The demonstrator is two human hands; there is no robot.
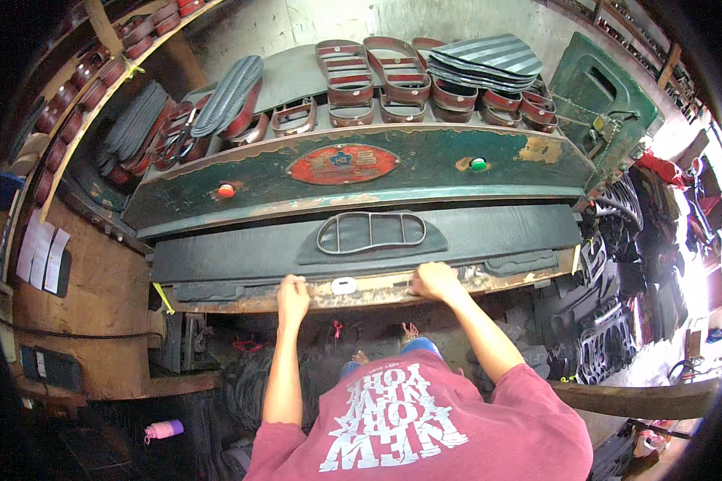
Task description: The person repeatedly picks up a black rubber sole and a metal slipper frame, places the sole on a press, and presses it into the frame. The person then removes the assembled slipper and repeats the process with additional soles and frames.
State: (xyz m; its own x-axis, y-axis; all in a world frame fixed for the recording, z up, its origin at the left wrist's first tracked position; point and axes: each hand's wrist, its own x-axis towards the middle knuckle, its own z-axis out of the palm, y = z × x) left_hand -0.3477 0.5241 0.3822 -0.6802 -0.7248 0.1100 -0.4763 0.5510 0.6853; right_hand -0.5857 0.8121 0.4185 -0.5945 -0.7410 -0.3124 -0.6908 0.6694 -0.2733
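Note:
My left hand [294, 293] is closed at the front edge of a worn wooden board [329, 301]. Farther right along that edge, my right hand [436, 280] is curled closed too; whatever either set of fingers may hold is hidden. A small white oval piece [344, 285] lies between the two. Just beyond my hands a sole-shaped metal cutting die [371, 232] with crossbars rests on a black rubber sheet [313, 252]. Both lie on a wide dark pad [225, 250]. Above the pad's rear spans the green beam of a press [433, 160].
Red-edged sole cutting dies [345, 72] and stacked striped sheets [489, 60] sit on top of the press. At the left, paper sheets [44, 252] hang on a wooden panel. Dark cut-out rubber scraps [606, 345] are heaped at the right, above a wooden rail [634, 401].

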